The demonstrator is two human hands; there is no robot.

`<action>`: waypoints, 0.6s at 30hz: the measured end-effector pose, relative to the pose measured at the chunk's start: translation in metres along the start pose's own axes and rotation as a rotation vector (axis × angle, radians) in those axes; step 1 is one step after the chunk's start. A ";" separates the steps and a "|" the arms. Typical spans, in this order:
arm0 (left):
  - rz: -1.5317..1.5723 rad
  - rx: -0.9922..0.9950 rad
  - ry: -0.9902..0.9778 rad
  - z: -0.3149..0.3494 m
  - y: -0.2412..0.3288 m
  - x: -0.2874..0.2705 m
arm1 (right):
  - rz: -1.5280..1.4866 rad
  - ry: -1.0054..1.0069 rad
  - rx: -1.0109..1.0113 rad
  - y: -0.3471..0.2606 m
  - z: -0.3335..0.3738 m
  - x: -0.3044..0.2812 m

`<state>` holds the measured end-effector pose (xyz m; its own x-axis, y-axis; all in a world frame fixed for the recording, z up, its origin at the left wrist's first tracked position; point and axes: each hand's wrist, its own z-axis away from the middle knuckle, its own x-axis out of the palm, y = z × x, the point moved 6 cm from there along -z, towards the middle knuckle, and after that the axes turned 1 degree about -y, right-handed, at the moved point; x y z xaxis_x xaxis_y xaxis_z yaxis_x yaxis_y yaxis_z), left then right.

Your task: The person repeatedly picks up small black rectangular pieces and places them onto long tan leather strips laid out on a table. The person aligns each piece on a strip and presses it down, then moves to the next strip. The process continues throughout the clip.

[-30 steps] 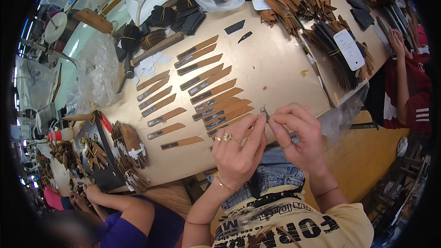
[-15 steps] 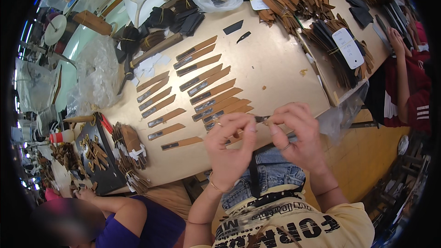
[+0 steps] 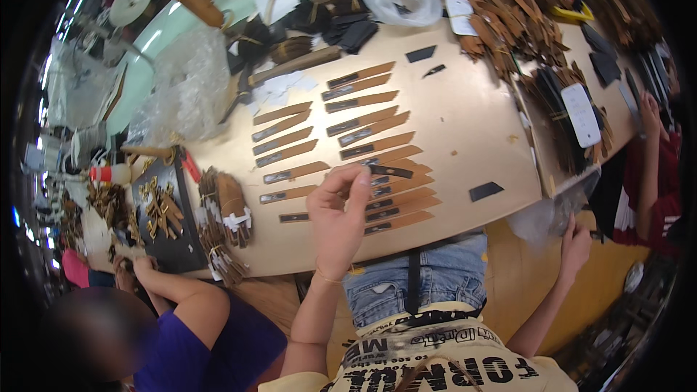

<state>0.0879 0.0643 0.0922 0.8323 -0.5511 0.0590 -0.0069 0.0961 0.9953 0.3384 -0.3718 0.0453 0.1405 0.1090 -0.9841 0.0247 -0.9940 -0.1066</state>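
Pinched between the thumb and fingers of my left hand [image 3: 341, 199] is a small dark strip [image 3: 393, 171] with a pale spot on it. The hand hovers over two columns of tan leather strips [image 3: 372, 105], each with a dark patch at its left end. My right hand [image 3: 573, 247] is beyond the table's right edge, beside a clear plastic bag [image 3: 541, 216]. Its fingers are partly curled, and something dark shows next to them, too small to name. A black slanted piece [image 3: 486, 191] lies near the table's front edge.
Bundled brown leather pieces [image 3: 508, 33] and a dark bundle with a white tag [image 3: 581, 112] fill the right side. A hammer [image 3: 243, 87] lies at the back left. People sit at left and right; a black board [image 3: 174, 203] holds small pieces.
My hands have parted: the left keeps the dark strip, while the right has swung down to the right, past the table edge. The black slanted piece near the front now shows. The view has shifted.
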 end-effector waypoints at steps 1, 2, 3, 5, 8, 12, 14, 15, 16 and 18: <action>-0.009 0.022 -0.016 -0.001 0.000 -0.001 | 0.224 -0.041 0.087 0.007 -0.003 0.006; -0.031 0.054 -0.035 -0.001 0.000 -0.001 | 0.193 0.001 0.073 0.002 -0.006 0.005; -0.058 0.079 -0.045 -0.001 0.001 -0.001 | 0.157 -0.016 0.111 -0.004 -0.009 0.000; -0.136 0.121 -0.083 0.002 0.005 -0.001 | -0.056 0.132 -0.101 -0.050 -0.003 -0.021; -0.222 0.219 -0.163 0.004 0.014 0.003 | -0.683 0.070 -0.433 -0.150 0.011 -0.041; -0.214 0.374 -0.231 0.004 0.030 0.000 | -1.305 -1.025 -0.544 -0.285 0.077 -0.026; -0.213 0.461 -0.225 0.000 0.037 -0.011 | -1.360 -1.473 -0.435 -0.331 0.104 -0.026; -0.216 0.501 -0.208 -0.002 0.040 -0.019 | -1.408 -1.555 -0.417 -0.349 0.109 -0.029; -0.232 0.518 -0.188 -0.006 0.041 -0.028 | -1.444 -1.642 -0.407 -0.365 0.116 -0.032; -0.245 0.538 -0.156 -0.014 0.042 -0.047 | -1.445 -1.715 -0.415 -0.390 0.124 -0.037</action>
<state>0.0564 0.1062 0.1302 0.7544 -0.6232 -0.2061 -0.1389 -0.4585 0.8777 0.2008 0.0111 0.1054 -0.8433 0.1809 0.5061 -0.5358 -0.2097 -0.8179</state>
